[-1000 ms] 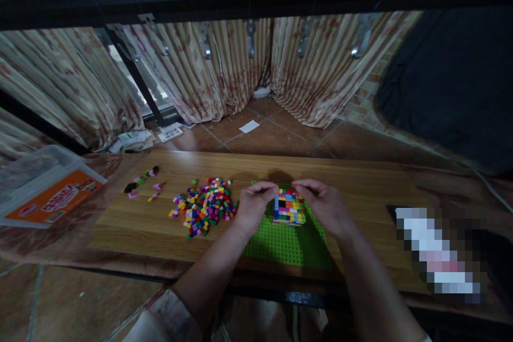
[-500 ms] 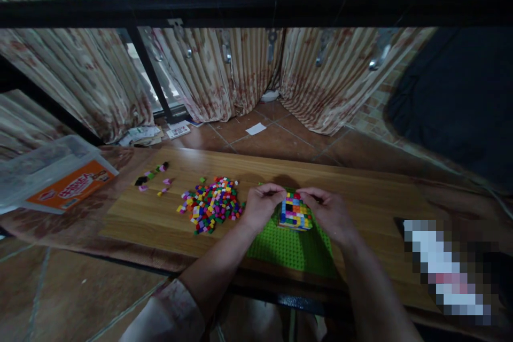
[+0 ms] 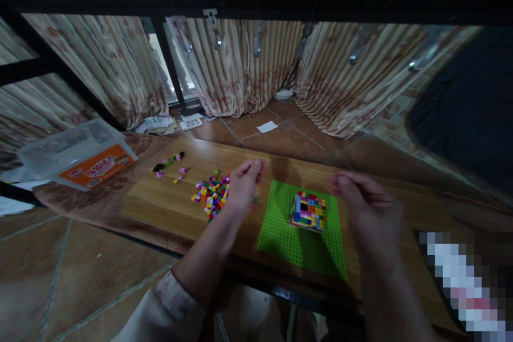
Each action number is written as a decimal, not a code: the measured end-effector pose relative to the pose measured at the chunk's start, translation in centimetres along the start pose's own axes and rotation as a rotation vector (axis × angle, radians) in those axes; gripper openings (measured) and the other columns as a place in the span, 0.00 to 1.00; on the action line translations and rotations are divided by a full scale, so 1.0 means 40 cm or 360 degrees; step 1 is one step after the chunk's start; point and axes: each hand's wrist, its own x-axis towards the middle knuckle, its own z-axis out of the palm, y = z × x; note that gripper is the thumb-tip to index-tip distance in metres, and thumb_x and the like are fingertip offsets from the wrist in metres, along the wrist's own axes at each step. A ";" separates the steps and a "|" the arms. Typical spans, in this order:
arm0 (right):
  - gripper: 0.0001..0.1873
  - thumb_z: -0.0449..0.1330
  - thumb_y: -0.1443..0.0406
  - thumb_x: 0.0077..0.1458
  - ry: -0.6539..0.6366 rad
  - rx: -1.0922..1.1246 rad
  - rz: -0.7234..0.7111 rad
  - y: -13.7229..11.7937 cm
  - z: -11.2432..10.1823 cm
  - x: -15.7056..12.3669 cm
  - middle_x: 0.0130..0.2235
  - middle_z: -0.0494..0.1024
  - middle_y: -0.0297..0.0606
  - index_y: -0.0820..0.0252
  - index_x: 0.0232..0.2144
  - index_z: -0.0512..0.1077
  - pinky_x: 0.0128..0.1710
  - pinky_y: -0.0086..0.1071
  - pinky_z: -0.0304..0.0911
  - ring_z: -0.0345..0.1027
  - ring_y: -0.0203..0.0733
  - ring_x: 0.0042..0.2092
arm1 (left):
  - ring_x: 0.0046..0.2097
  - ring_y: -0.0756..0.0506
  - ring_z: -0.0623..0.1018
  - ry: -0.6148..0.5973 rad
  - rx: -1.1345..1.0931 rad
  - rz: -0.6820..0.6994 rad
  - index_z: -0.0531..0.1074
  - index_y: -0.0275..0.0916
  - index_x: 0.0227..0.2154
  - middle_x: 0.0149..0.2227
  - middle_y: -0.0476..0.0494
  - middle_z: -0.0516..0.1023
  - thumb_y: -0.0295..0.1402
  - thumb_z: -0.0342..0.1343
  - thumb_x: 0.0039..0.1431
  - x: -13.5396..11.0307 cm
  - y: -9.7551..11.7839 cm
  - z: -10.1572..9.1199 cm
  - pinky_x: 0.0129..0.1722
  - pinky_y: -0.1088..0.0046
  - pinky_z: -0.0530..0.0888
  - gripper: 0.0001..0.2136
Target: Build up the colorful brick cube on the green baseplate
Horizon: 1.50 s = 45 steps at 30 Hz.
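Note:
A block build point(image 3: 308, 211) of many-coloured toy bricks stands on a green studded baseplate point(image 3: 276, 235), with a dark square gap in its top. Neither hand touches it. My left hand point(image 3: 242, 187) hovers left of the baseplate, over the right side of a pile of loose toy bricks point(image 3: 212, 192), hiding part of it. Its fingertips are drawn together; whether anything small is between them I cannot make out. To the right of the build, my right hand point(image 3: 368, 211) is raised, thumb and fingers pinched, and any small thing held there is hidden.
The wooden board point(image 3: 152, 208) bears a few separate bricks point(image 3: 168, 163) at its far left. A clear plastic box point(image 3: 80, 155) with an orange label stands beyond that end. A blurred-out flat object point(image 3: 460, 283) lies at right. A black rail point(image 3: 256, 2) crosses before the curtains.
Both hands have come off the block build and moved apart, the left toward the loose pile, the right out to the right. The camera view has shifted, too.

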 end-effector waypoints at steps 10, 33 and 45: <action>0.11 0.54 0.70 0.56 -0.1186 -0.0683 -0.0174 0.028 0.175 -0.174 0.37 0.80 0.38 0.57 0.36 0.77 0.42 0.34 0.66 0.74 0.42 0.39 | 0.25 0.55 0.69 0.0133 -0.0308 0.0027 0.76 0.34 0.28 0.27 0.49 0.74 0.36 0.64 0.46 0.015 0.077 -0.098 0.26 0.80 0.65 0.10; 0.11 0.49 0.72 0.59 -0.1048 -0.1212 -0.0432 0.121 0.258 -0.204 0.33 0.75 0.40 0.57 0.32 0.70 0.35 0.33 0.60 0.69 0.43 0.35 | 0.33 0.45 0.76 -0.0235 0.1250 0.0423 0.80 0.42 0.27 0.29 0.44 0.81 0.26 0.54 0.51 0.009 0.027 -0.137 0.38 0.71 0.69 0.09; 0.10 0.50 0.72 0.59 -0.0886 -0.0983 -0.0346 0.037 0.209 -0.174 0.33 0.75 0.38 0.58 0.31 0.70 0.34 0.32 0.59 0.69 0.41 0.34 | 0.29 0.47 0.75 -0.0565 0.1202 0.0307 0.78 0.42 0.22 0.24 0.46 0.78 0.25 0.54 0.49 -0.011 0.015 -0.110 0.32 0.74 0.69 0.09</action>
